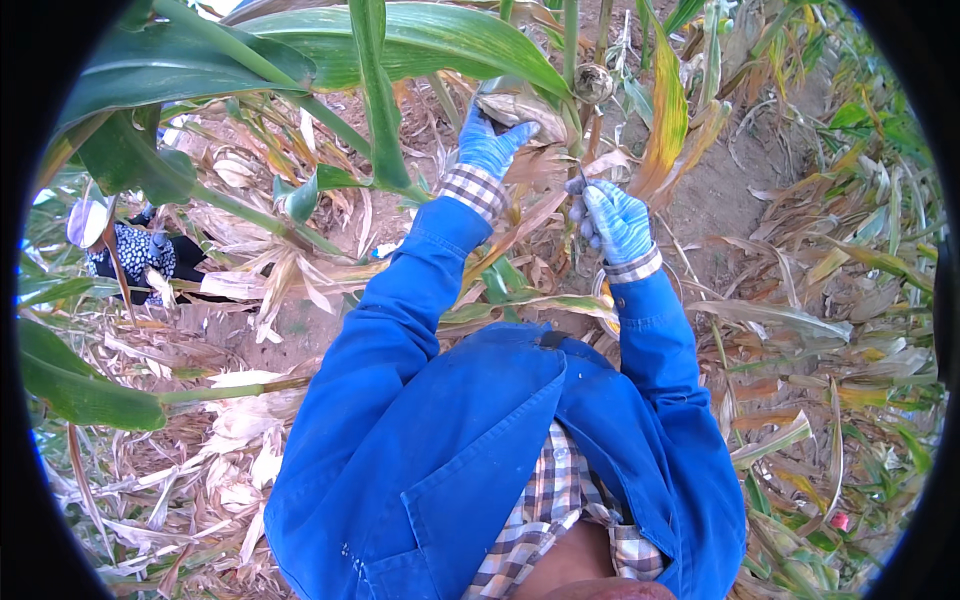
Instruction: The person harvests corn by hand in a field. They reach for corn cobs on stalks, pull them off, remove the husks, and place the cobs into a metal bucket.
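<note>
My left hand, in a blue-and-white glove, is at a dry-husked ear of maize on a standing stalk, its thumb spread along the near side of the husk. The far fingers are partly hidden behind the ear. Lower and to the right, my right hand, gloved alike, is closed around a small thin pointed tool, whose tip sticks up past the fingers. A dried leaf hangs between the two hands. The round end of another ear or cut stub shows beside the stalk.
Broad green maize leaves arch across the top left. A yellowing leaf hangs right of the stalk. Dry husks and fallen stalks litter the soil on both sides. Another person in a light cap bends among the plants at far left.
</note>
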### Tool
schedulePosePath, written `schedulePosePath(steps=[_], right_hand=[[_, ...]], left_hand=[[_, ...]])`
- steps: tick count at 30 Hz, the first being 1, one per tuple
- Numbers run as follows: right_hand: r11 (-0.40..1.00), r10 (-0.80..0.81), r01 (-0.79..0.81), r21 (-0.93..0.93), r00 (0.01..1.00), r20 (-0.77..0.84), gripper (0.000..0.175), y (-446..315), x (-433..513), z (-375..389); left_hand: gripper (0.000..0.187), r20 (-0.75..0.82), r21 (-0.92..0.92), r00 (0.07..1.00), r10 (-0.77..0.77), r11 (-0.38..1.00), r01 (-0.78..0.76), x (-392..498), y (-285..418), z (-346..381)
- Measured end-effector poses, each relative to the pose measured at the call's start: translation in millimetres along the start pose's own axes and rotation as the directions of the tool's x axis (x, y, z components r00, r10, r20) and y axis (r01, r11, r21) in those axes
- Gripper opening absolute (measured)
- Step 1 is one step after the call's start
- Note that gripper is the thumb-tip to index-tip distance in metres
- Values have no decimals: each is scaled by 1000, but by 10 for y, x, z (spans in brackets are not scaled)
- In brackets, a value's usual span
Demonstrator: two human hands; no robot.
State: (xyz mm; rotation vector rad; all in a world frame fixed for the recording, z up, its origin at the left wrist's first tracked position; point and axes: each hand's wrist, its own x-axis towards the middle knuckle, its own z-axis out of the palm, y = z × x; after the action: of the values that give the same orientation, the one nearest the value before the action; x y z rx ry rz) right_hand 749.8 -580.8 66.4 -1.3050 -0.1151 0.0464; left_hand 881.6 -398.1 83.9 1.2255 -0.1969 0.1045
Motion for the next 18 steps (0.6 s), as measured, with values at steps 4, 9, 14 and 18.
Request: schedulePosePath(steps=[4, 9, 14, 18], right_hand=[[968, -208, 206, -142, 978, -2, 24, -256, 150, 302], [992, 98, -97, -78, 995, 20, 27, -483, 78, 151], [946, 310, -291, -139, 941, 137, 31, -682, 50, -22], [937, 253, -287, 197, 950, 184, 30, -669, 87, 100]], left_hand=[[68, 129, -81, 992, -15, 996, 26, -252, -97, 321], [58, 178, 85, 984, -2, 996, -13, -473, -8, 436], [53, 247, 51, 969, -10, 999, -2, -651, -32, 538], [25, 76, -442, 973, -219, 867, 230, -676, -155, 615]])
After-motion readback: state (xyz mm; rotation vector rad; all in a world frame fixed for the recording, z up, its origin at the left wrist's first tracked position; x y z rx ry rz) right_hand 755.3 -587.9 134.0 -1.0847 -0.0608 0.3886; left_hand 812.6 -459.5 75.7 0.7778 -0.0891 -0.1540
